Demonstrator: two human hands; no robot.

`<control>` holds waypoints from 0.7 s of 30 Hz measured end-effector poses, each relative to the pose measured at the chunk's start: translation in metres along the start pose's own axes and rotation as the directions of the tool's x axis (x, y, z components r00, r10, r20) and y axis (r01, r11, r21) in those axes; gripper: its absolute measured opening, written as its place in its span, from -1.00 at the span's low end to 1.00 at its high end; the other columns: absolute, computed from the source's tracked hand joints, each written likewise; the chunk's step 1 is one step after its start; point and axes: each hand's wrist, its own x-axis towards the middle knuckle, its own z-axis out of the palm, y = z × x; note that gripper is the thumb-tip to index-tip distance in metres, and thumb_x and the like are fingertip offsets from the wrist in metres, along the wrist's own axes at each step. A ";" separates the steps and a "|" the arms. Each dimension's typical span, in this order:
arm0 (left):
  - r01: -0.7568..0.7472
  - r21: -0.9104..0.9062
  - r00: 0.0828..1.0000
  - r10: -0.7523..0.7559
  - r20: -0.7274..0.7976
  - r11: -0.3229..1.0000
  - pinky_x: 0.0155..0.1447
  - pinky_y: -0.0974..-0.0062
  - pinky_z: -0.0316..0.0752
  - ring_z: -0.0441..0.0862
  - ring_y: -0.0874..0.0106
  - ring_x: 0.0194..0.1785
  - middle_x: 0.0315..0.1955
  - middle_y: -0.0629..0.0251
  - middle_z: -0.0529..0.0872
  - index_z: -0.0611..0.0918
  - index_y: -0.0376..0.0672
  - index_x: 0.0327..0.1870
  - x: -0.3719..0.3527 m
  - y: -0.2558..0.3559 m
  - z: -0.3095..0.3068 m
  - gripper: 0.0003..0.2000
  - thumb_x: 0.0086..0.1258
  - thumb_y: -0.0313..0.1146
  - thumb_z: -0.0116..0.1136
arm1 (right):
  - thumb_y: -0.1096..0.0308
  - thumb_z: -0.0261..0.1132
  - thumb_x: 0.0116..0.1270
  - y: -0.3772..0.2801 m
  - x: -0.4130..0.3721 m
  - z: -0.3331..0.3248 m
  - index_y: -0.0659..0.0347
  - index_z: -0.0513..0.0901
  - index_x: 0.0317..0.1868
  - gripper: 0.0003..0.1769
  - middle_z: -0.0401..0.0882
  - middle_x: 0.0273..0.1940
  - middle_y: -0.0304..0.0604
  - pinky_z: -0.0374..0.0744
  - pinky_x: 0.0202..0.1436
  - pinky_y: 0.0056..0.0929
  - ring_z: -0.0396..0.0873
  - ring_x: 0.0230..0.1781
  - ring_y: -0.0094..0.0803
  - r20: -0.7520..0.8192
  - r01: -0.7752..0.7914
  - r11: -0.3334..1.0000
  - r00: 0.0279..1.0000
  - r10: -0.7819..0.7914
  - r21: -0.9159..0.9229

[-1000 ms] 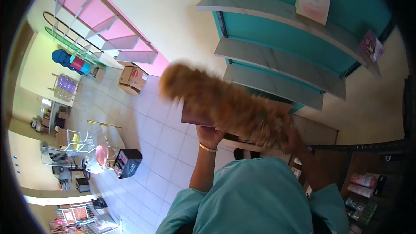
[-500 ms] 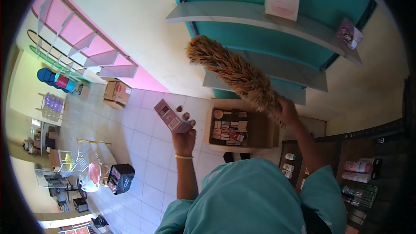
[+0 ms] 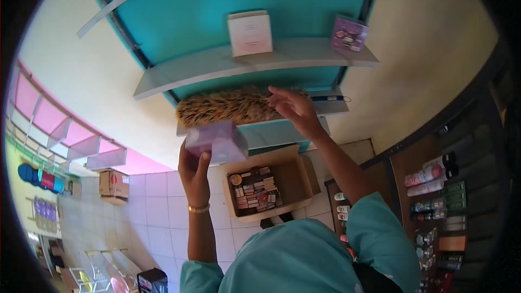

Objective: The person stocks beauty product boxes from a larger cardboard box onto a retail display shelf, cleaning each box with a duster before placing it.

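Note:
My left hand [image 3: 195, 176] grips a light purple box [image 3: 217, 140], slightly blurred, held in front of the shelves. On the middle shelf lies a brown feather duster [image 3: 228, 106], with its dark blue handle [image 3: 328, 98] pointing right. My right hand [image 3: 296, 109] is over the handle end of the feathers, fingers apart and holding nothing. On the shelf above [image 3: 195, 74] stand a white box [image 3: 249, 33] and a purple box with a picture [image 3: 349, 33].
A cardboard carton [image 3: 304, 184] full of small boxes sits on the tiled floor below the shelves. To my right, a dark rack [image 3: 399, 195] holds bottles and spray cans. Another closed carton [image 3: 114, 185] stands by the pink wall at left.
The duster has gone from my right hand onto the shelf, and that hand has opened. My left hand has raised its box towards the shelves. The view has turned right.

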 end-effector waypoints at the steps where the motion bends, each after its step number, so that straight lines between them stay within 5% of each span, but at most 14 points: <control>1: -0.017 -0.033 0.998 0.019 0.056 0.999 0.07 0.56 0.32 0.42 0.51 0.01 -0.08 0.24 0.50 0.30 -0.32 0.15 0.011 0.001 0.018 -0.53 0.24 -0.40 0.11 | 0.25 0.25 0.16 -0.025 -0.009 -0.004 0.17 0.39 0.12 -0.49 0.48 -0.12 -0.20 0.43 -0.03 -0.39 0.44 -0.05 -0.41 -0.042 0.080 0.995 0.996 -0.083 -0.062; 3: -0.044 -0.099 0.985 0.060 0.164 0.994 0.05 0.59 0.34 0.43 0.51 -0.01 -0.08 0.24 0.50 0.30 -0.33 0.15 0.033 0.002 0.056 -0.54 0.24 -0.43 0.11 | 0.32 0.25 0.16 -0.061 -0.025 -0.012 0.23 0.40 0.10 -0.52 0.47 -0.12 -0.20 0.43 -0.03 -0.45 0.43 -0.03 -0.46 -0.108 0.226 0.954 0.962 -0.250 -0.195; 6: -0.192 -0.125 0.937 0.219 0.273 0.973 0.03 0.60 0.36 0.46 0.51 -0.04 -0.09 0.22 0.51 0.31 -0.34 0.14 0.071 0.009 0.124 -0.54 0.23 -0.44 0.12 | 0.38 0.32 0.09 -0.074 -0.026 -0.066 0.15 0.42 0.10 -0.48 0.47 -0.11 -0.13 0.49 -0.07 -0.48 0.46 -0.10 -0.47 -0.385 0.236 0.900 0.842 -0.377 -0.366; 11: -0.455 -0.035 0.848 0.446 0.286 0.890 -0.05 0.52 0.41 0.54 0.40 -0.08 -0.12 0.06 0.56 0.32 -0.36 0.13 0.133 0.003 0.215 -0.51 0.24 -0.31 0.12 | 0.28 0.44 -0.07 -0.085 -0.002 -0.173 0.20 0.32 0.17 -0.25 0.45 -0.03 0.06 0.43 0.06 -0.29 0.43 0.03 -0.22 -0.569 -0.031 0.808 0.726 -0.387 -0.589; 17: -0.407 0.247 0.894 0.328 0.304 0.880 -0.11 0.46 0.43 0.58 0.33 -0.15 -0.23 0.04 0.61 0.33 -0.37 0.10 0.184 -0.025 0.251 -0.45 0.22 -0.14 0.13 | 0.19 0.57 -0.34 -0.072 0.041 -0.222 0.19 0.15 0.27 0.11 0.40 0.03 0.22 0.36 0.13 -0.23 0.37 0.11 -0.11 -0.455 -0.141 0.843 0.881 -0.132 -0.519; 21: -0.370 0.161 0.885 0.295 0.359 0.915 -0.12 0.49 0.42 0.56 0.38 -0.17 -0.24 0.07 0.61 0.32 -0.38 0.09 0.201 -0.048 0.252 -0.45 0.22 -0.15 0.13 | 0.37 0.50 -0.19 -0.064 0.054 -0.228 0.35 0.21 0.22 -0.07 0.53 -0.14 0.09 0.47 -0.03 -0.38 0.51 -0.08 -0.25 -0.360 -0.092 0.910 0.931 -0.066 -0.405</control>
